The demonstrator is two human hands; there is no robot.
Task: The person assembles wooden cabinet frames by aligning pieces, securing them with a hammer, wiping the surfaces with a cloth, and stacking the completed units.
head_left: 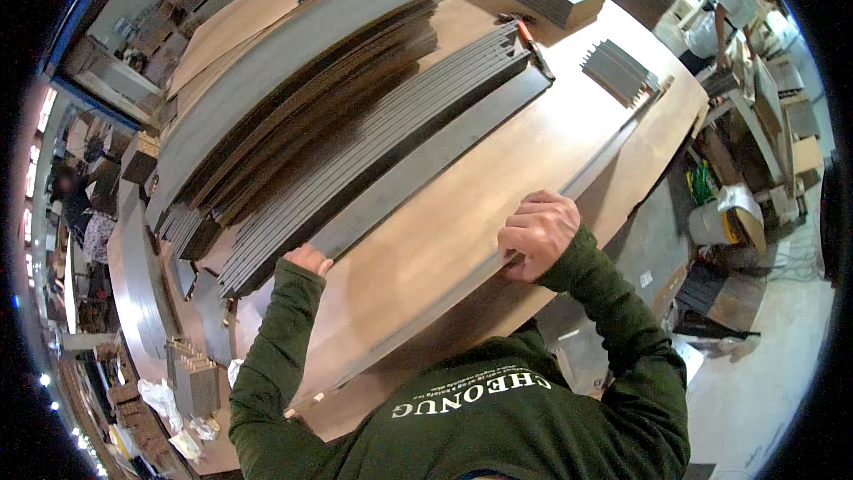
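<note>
My right hand (539, 233) is closed around the edge of a long, narrow grey board (425, 320), which slants across the near side of the table from lower left to upper right. Small pale wooden dowels (318, 397) show at its lower left end. To the left, my left hand (308, 260) has its fingers curled over the near end of a long grey panel (435, 169). That panel lies beside a row of grey boards (382, 151) packed together lengthwise. Part of the left hand's grip is hidden behind the wrist and sleeve.
A tall stack of wide grey panels (302, 62) stands beyond the row. Short grey slats with pegs (616, 73) lie far right on the brown tabletop (498, 169). A peg-topped block (193, 380) sits lower left. Other people (724, 18) work at the far side and right.
</note>
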